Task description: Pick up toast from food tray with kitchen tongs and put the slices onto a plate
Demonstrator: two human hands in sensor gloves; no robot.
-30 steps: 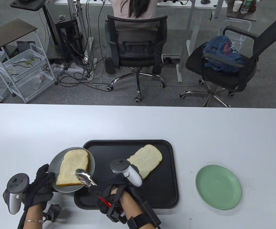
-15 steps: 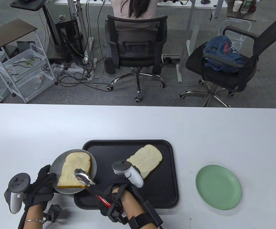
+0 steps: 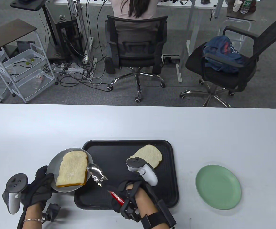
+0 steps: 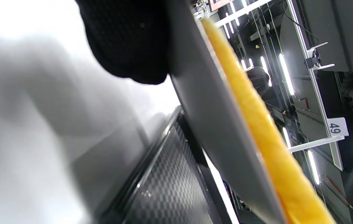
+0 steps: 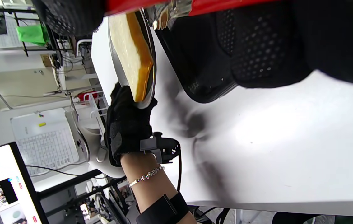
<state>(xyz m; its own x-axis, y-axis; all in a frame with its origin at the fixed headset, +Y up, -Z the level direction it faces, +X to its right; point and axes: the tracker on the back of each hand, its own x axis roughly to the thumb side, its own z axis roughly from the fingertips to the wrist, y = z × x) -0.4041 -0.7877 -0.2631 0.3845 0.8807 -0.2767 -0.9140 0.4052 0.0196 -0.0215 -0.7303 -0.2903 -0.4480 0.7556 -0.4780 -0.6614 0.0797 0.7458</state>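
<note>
My left hand grips the near-left rim of a grey plate, held tilted above the table at the tray's left corner. One toast slice lies on it; its yellow crust runs along the plate in the left wrist view. My right hand holds the red-handled tongs. Their metal tips hover just right of the plate and hold nothing. A second toast slice lies on the black tray, partly hidden behind my right tracker.
A green plate sits on the white table right of the tray. Beyond the table's far edge stand office chairs, one with a seated person. In the right wrist view the tray's corner lies beside the held plate and toast.
The tongs' tips have come off the toast on the grey plate and moved right with my right hand. My left hand keeps holding the plate in nearly the same place.
</note>
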